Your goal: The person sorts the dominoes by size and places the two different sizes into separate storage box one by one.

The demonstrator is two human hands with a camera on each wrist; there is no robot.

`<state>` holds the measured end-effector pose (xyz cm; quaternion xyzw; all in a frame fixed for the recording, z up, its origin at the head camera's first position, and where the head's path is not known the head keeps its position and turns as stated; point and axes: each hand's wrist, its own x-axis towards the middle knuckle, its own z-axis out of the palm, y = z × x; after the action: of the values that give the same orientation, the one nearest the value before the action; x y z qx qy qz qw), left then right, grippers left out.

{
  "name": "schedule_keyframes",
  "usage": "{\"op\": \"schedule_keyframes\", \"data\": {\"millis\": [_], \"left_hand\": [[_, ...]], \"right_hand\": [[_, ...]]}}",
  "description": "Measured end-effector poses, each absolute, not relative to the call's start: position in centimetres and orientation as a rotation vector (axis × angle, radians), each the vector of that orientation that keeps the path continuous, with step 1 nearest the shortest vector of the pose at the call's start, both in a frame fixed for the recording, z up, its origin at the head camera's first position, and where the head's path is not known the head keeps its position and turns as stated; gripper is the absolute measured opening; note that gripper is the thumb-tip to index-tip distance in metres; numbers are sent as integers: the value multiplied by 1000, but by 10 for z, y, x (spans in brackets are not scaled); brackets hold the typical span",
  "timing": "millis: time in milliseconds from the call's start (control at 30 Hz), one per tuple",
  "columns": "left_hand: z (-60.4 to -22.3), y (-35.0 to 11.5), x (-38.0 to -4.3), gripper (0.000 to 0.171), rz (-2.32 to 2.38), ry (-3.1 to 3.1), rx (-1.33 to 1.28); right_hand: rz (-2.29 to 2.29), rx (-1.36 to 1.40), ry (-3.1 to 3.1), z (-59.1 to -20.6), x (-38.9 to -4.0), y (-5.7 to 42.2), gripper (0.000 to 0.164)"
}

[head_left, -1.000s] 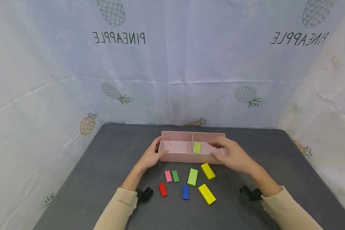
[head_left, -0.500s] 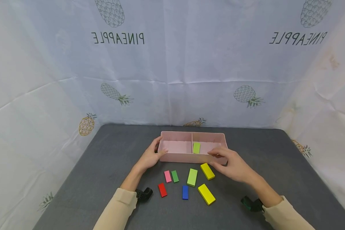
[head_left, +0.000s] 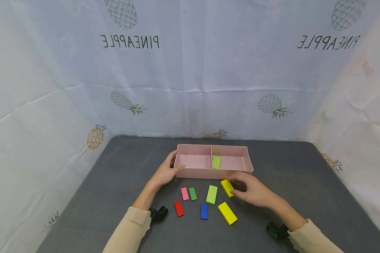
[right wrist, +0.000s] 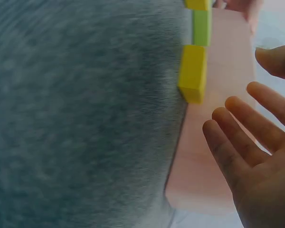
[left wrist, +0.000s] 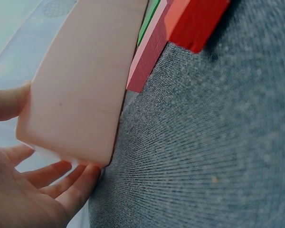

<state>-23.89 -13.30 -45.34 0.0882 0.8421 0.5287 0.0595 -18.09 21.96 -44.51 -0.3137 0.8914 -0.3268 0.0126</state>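
Note:
A pink two-compartment box [head_left: 194,173] stands on the table, a light green block [head_left: 216,162] in its right compartment beside the divider. My left hand [head_left: 166,171] grips the box's left end, thumb over the front rim and fingers around the end wall in the left wrist view. My right hand [head_left: 253,189] is over a yellow block [head_left: 227,188] in front of the box. In the right wrist view the fingers are extended, with a gap to that yellow block [right wrist: 193,71].
On the table in front of the box lie a pink block [head_left: 184,194], a green block [head_left: 192,194], a red block [head_left: 178,209], a blue block [head_left: 204,211], a light green block [head_left: 211,194] and another yellow block [head_left: 227,213]. A pineapple-print curtain [head_left: 190,116] hangs behind the table.
My right hand has come down from above the box's right compartment, past the front wall, to the nearer yellow block. The left hand stays on the box.

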Motion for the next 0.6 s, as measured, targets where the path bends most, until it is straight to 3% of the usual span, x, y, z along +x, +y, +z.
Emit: {"op": "schedule_keyframes", "data": {"millis": [600], "left_hand": [[-456,-134,-239,74,1611,2540,276]], "right_hand": [[-802,-967,2726,-452,-182,218,43]]}}
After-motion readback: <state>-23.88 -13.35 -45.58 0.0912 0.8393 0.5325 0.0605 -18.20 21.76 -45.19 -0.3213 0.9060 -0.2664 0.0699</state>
